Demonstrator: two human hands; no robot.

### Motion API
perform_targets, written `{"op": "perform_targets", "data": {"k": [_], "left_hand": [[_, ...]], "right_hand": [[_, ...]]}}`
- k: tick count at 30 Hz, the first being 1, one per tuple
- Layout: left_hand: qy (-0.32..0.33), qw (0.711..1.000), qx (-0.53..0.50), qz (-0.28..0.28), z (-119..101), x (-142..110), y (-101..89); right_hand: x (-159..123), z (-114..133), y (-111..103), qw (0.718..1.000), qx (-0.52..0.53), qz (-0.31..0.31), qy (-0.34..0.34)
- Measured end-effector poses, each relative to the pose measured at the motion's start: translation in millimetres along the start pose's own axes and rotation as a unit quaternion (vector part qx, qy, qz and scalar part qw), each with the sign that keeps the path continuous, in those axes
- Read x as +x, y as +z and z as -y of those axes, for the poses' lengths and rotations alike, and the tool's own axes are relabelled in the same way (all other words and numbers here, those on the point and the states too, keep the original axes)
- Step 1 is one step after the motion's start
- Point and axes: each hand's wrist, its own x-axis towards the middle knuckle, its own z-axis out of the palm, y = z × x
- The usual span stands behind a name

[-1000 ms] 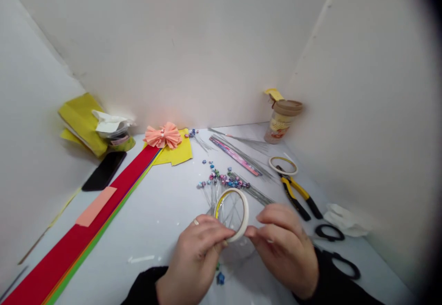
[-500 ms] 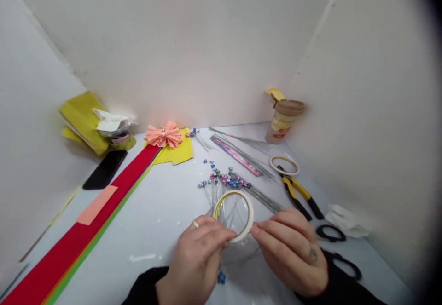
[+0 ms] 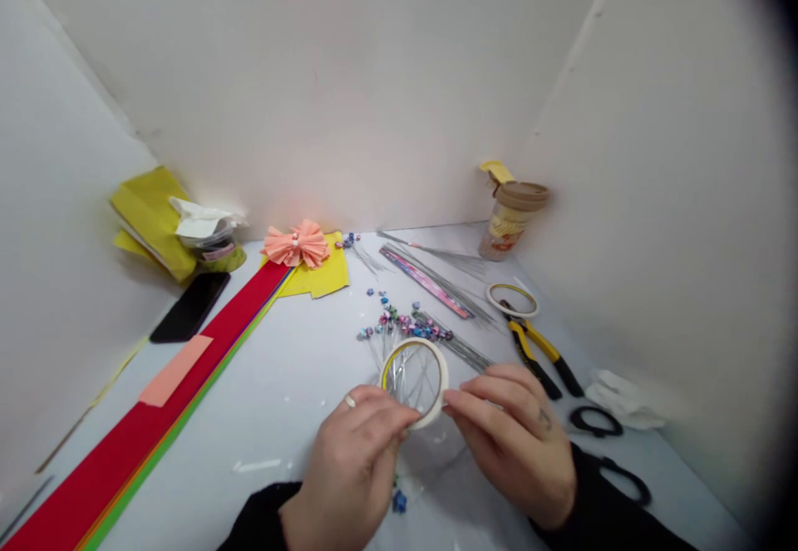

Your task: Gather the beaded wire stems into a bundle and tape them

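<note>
Through the head camera I have both hands in the near middle of the scene, with a white tape roll (image 3: pixel 443 376) upright between them, above the surface (image 3: pixel 293 368). My left hand (image 3: pixel 352 459) grips the roll's lower rim between thumb and fingers; the rim's lowest stretch is covered by the fingertips. My right hand (image 3: pixel 514 443) bends its fingers to the roll's right edge, the forefinger touching it. The thumb is mostly hidden behind those fingers, so I cannot tell whether this hand is pinching a tape end.

Through the ring and beyond it I see thin wire stems (image 3: pixel 467 351), too fine to count, with small coloured stars (image 3: pixel 424 331) clustered on the far side. Nearer me, a blue star (image 3: pixel 400 501) shows beside the left hand; whatever joins it runs out of sight.

On the right, the black scissors (image 3: pixel 599 432) offer only their handle loops, the rest being covered by my right hand and sleeve. Farther off, a second tape roll (image 3: pixel 528 311) overlaps the head of the yellow-and-black pliers (image 3: pixel 549 351), whose tip I cannot make out. On the left, the long red strip (image 3: pixel 125 459) is cut off at the near edge.
</note>
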Motion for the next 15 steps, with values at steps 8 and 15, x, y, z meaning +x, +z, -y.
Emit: {"op": "perform_targets", "data": {"k": [8,15], "left_hand": [[-0.346,0.898,-0.257,0.090,-4,3,13.1],[-0.276,0.947,-0.150,0.066,-13,4,3.7]], "right_hand": [[-9,-6,16,0.994,0.038,0.097,-0.043],[-3,6,1,0.993,0.008,0.081,-0.084]]}}
